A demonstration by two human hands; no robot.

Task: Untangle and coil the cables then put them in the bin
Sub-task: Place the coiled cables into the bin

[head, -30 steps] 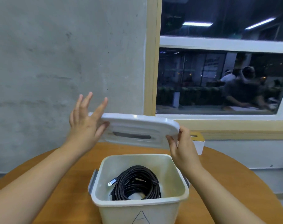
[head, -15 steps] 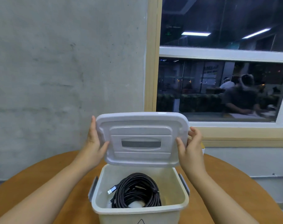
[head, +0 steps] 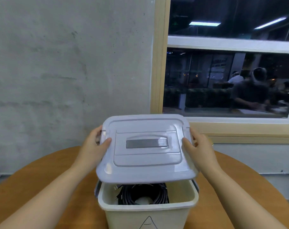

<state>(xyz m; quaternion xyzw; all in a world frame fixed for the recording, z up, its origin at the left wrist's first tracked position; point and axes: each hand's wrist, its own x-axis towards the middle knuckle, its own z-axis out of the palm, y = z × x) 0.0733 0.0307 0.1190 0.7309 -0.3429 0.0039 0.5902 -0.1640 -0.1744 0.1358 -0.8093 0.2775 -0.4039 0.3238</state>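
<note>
The black cables lie coiled inside the cream bin, which stands on the near part of the round wooden table; a plug end shows at the coil's left. No loose cable shows on the table. Coiling and stowing therefore appear complete.

The grey lid is held above the bin, tilted, its near edge low over the opening and not seated. The left hand grips the lid's left edge, thumb on top, fingers curled beneath. The right hand grips the right edge likewise.

Remaining, in my judgement: lower the lid square and press it home.
</note>
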